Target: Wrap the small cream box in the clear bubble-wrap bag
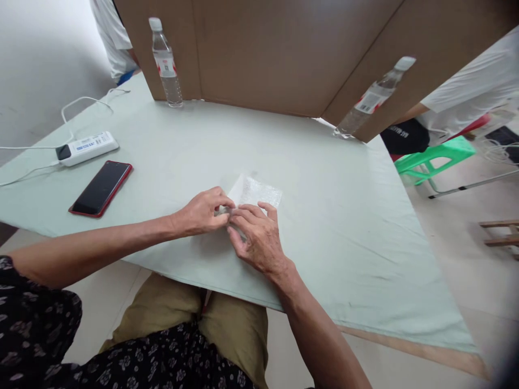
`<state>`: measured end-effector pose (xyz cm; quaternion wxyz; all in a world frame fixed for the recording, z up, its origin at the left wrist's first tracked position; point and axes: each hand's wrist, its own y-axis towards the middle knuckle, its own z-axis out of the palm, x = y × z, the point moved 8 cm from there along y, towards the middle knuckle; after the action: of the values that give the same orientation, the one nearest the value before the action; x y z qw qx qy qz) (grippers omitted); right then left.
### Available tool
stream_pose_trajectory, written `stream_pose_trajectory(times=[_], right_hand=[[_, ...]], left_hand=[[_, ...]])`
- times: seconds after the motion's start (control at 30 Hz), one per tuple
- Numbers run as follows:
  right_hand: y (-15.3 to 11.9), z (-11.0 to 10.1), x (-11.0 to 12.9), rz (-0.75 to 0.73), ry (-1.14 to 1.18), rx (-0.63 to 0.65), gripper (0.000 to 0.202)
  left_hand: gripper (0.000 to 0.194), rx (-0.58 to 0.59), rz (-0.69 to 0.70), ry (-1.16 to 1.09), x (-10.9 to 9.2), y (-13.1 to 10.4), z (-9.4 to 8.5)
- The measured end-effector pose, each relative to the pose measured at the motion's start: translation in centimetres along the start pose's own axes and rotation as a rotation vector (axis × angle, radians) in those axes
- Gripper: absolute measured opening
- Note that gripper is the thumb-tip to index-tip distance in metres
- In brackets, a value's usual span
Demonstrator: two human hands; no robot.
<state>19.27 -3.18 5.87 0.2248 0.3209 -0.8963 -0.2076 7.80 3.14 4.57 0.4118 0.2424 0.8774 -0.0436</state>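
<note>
A small piece of clear bubble wrap [261,192] with a white flap along its left side lies near the front of the table. My left hand [203,212] comes in from the left, thumb and fingertips pinched at the wrap's near-left corner. Over its near edge, my right hand [259,235] has its fingers curled, with the thumb below them gripping the edge. The fingertips of both hands almost meet there, and they hide that part of the wrap.
A phone in a red case [100,189] and a white power strip [87,148] with cables lie at left. Two water bottles, one left [166,67] and one right [373,100], stand before a cardboard screen [275,54]. People in white sit beyond; a green stool [438,159] is at right.
</note>
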Motion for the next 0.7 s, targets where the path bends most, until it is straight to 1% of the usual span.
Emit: stream_pose_trajectory(times=[0.03,0.1,0.13,0.2,0.23,0.27,0.33,0.4,0.43,0.53,0.7], right_hand=[[0.0,-0.4,-0.4,0.017,0.025,-0.027,0.009],[-0.2,-1.6,-1.7,0.097,0.069,-0.103,0.009],[-0.4,-2.3,-2.6,0.160,0.083,-0.142,0.009],[-1.2,-3.6,-4.7,0.320,0.107,-0.179,0.011],[-1.8,-4.0,-5.7,0.409,0.122,-0.158,0.014],[-2.6,-4.0,-6.7,0.502,0.141,-0.108,0.019],[-4.5,-3.6,-8.3,0.687,0.166,0.041,0.033],[-6.5,-3.1,-9.1,0.827,0.168,0.163,0.043],[-7.3,-3.0,-9.2,0.872,0.167,0.195,0.047],[-8.4,-2.6,-9.0,0.946,0.175,0.206,0.058],[-7.4,-1.3,-9.0,1.001,0.234,0.158,0.079]], left_hand=[[0.020,-0.050,0.100,0.079,-0.5,-0.2,0.1],[0.020,-0.098,0.234,0.156,-1.2,-0.6,0.6],[0.021,-0.101,0.264,0.167,-1.4,-0.8,1.0],[0.021,-0.114,0.266,0.170,-1.5,-1.1,1.4],[0.021,-0.124,0.253,0.168,-1.5,-1.4,1.5],[0.020,-0.138,0.240,0.164,-1.6,-1.6,1.6],[0.019,-0.157,0.231,0.158,-1.7,-2.2,1.7],[0.019,-0.169,0.241,0.158,-1.9,-2.6,1.8],[0.019,-0.176,0.247,0.163,-1.9,-2.7,1.9],[0.019,-0.200,0.271,0.186,-1.8,-2.7,2.0],[0.020,-0.204,0.324,0.194,-1.6,-2.4,2.3]])
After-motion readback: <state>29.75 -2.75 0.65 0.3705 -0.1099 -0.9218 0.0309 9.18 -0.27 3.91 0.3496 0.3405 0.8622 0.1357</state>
